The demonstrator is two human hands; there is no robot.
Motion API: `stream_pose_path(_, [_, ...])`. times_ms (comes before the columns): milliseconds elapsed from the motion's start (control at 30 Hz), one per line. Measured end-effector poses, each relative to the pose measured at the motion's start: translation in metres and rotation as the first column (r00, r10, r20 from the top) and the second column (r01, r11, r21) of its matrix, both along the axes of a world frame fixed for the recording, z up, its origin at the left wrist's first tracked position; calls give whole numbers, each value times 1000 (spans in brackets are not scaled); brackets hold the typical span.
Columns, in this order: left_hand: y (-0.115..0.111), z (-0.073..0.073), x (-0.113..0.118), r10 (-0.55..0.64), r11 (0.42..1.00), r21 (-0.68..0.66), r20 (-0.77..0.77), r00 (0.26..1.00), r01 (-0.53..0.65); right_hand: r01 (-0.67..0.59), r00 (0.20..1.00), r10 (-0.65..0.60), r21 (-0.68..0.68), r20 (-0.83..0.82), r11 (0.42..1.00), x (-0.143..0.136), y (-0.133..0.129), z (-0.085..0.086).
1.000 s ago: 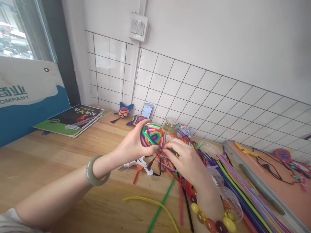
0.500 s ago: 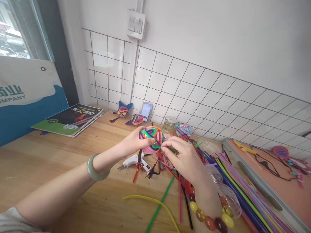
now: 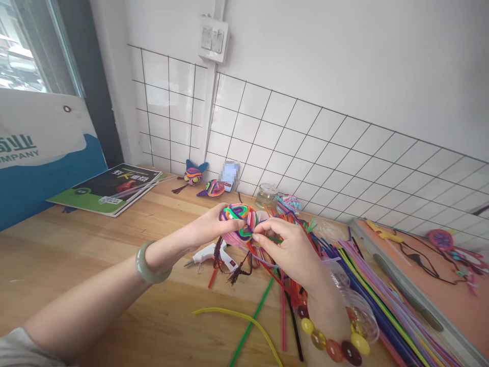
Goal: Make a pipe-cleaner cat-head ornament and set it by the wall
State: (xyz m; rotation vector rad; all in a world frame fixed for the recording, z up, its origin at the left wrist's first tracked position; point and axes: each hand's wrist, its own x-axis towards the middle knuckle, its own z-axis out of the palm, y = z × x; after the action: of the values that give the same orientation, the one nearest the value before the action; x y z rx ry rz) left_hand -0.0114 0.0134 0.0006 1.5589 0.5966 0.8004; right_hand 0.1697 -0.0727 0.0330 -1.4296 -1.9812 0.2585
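Note:
My left hand (image 3: 214, 224) grips a rounded ornament (image 3: 238, 211) covered in bands of bright pipe cleaner, its thumb lying across the front. Dark tassels (image 3: 234, 275) hang beneath it. At the ornament's right side, the thumb and forefinger of my right hand (image 3: 282, 244) are pinched together against the surface; whatever is between them is too small to make out. Below the ornament, a white hot glue gun (image 3: 208, 253) lies on the table, partly covered by the tassels. A yellow pipe cleaner (image 3: 233, 310) and a green one (image 3: 252, 321) lie nearer to me.
Bundles of coloured pipe cleaners (image 3: 378, 290) lie at the right beside an orange-topped board (image 3: 439, 306). Two finished-looking ornaments (image 3: 193, 173), a phone (image 3: 229, 176) and a glass jar (image 3: 266, 194) stand by the wire grid. Magazines (image 3: 110, 188) lie at the left.
The ornament has tipped very slightly and sits a little lower in my left hand. My right fingertips stay pinched at its right side.

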Motion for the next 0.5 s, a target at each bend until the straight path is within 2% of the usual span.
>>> stream_pose_path(100, [0,0,0,-39,998,-42,13,999,40,10,999,-12,-48,-49,999,0,1,-1])
stream_pose_path(200, [0,0,1,-64,998,-25,38,997,65,28,995,-35,-71,-90,997,0,3,-2])
stream_pose_path(300, [1,-1,1,-50,999,-9,20,999,51,-3,995,-5,-81,-102,997,1,2,-2])
stream_pose_path(500, [2,-4,0,-55,998,19,3,998,55,-80,997,80,-10,-12,997,0,-2,-1])
